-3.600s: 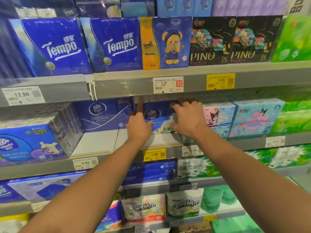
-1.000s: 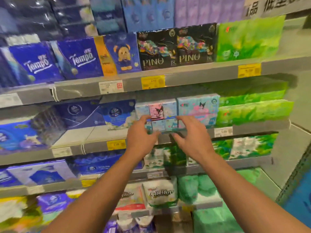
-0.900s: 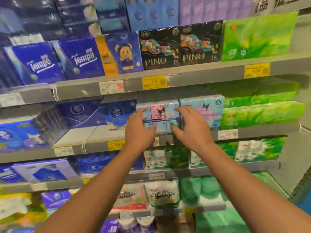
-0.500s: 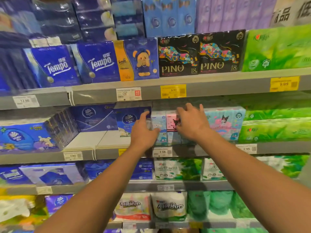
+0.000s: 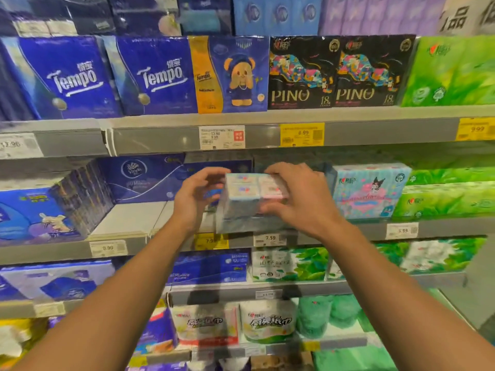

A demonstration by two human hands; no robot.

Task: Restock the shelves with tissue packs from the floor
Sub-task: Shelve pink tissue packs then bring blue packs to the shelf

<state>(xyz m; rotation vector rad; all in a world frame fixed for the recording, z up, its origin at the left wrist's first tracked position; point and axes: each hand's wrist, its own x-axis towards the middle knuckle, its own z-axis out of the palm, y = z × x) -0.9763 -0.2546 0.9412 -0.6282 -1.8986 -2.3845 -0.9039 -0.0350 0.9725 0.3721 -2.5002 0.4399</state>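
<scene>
As the pastel tissue pack (image 5: 249, 202) tilts at the shelf (image 5: 348, 228) edge, we clamp our right hand (image 5: 300, 202) on its right side, while our left hand (image 5: 194, 199) curls beside its left.
</scene>
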